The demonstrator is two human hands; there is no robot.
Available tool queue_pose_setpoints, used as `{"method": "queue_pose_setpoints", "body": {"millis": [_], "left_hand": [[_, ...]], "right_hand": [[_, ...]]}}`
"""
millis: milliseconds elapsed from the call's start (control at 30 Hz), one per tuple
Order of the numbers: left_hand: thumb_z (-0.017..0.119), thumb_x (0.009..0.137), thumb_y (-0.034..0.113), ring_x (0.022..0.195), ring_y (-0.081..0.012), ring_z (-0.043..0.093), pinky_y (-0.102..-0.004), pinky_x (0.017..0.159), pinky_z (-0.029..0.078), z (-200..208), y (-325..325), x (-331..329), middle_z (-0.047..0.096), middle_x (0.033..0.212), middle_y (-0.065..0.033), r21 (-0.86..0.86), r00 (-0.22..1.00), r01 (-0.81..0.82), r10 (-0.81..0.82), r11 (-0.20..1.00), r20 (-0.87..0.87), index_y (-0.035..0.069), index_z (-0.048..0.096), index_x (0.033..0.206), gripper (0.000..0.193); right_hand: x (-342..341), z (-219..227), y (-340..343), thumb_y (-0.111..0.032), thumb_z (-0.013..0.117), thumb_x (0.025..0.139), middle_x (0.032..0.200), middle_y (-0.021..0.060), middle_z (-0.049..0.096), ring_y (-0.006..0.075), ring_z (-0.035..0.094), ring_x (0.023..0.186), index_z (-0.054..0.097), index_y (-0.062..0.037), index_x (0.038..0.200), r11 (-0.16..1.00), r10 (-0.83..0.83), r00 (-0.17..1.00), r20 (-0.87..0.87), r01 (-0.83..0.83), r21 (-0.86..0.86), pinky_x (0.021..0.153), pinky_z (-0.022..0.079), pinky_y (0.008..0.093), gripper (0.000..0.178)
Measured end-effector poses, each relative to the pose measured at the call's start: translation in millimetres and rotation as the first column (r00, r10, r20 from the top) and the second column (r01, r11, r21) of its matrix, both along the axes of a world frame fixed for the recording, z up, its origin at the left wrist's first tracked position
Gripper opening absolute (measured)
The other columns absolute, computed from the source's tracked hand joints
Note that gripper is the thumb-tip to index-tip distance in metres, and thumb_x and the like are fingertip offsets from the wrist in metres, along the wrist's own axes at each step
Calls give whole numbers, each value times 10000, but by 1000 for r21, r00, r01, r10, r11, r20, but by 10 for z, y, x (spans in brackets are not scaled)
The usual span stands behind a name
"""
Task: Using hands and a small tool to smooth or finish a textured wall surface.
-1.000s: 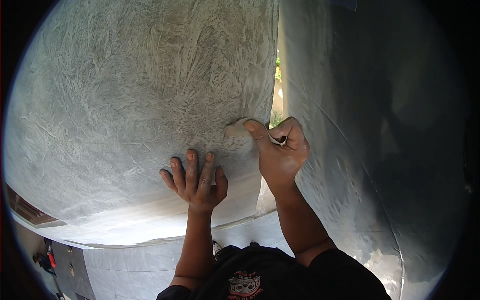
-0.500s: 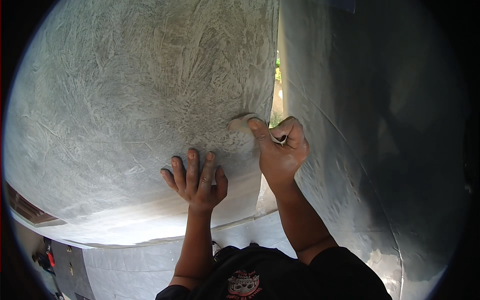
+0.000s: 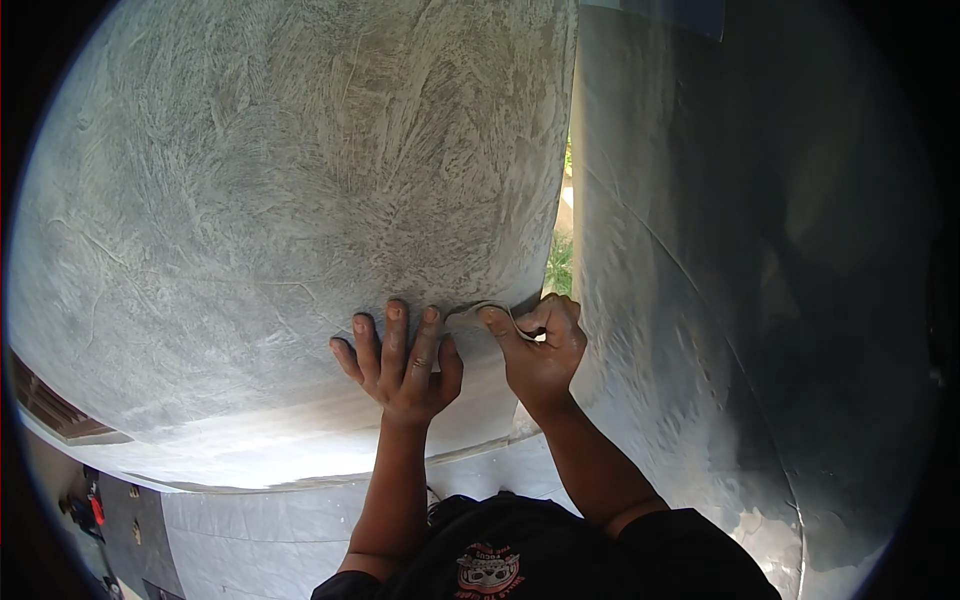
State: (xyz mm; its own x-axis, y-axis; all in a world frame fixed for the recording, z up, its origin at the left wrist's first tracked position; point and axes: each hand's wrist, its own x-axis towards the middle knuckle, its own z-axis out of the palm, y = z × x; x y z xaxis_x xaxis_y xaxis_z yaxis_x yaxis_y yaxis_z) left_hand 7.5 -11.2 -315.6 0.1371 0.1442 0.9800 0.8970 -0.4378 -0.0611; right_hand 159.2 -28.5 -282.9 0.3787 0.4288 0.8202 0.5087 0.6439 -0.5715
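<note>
My left hand (image 3: 400, 372) lies flat against a rough grey plastered wall (image 3: 240, 190), its fingers spread and nothing in them. Just to its right, my right hand (image 3: 543, 360) pinches a thin, pale, bent sheet that looks like sandpaper (image 3: 464, 319). The thumb presses on the sheet, which curls between thumb and bent fingers. Its outer end touches the wall close to my left fingertips. Dust coats the fingers of both hands. Swirling pale marks cover the wall above them.
A narrow bright gap (image 3: 559, 262) with greenery behind it runs along the wall's right edge. Beyond stands a smoother, darker grey surface (image 3: 760, 260). A brown slatted opening (image 3: 62, 405) shows at the lower left, above a grey floor (image 3: 265, 535).
My right hand has moved down and left with the sandpaper, nearer my left hand. The left hand stays almost in place on the wall. The view has shifted slightly.
</note>
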Motion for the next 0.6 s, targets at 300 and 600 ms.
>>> {"method": "queue_pose_setpoints", "body": {"millis": [300,600], "left_hand": [[579,840,286,1412,-353,277,-556,1154,35,9,7,0,496,1414,-92,-2,1000,-5,5,1000,4,196,661,1191,371],[572,849,288,1411,-349,281,-557,1153,41,26,15,23,497,1412,-93,15,1000,2,-3,1000,15,188,657,1198,372]], "right_hand": [[94,190,150,-102,879,638,576,-16,464,176,400,564,468,-129,650,976,-99,994,-53,107,187,633,323,318,412],[157,460,186,-97,878,648,577,-22,458,161,386,570,475,-113,659,987,-24,985,-168,51,155,616,319,316,403]]}}
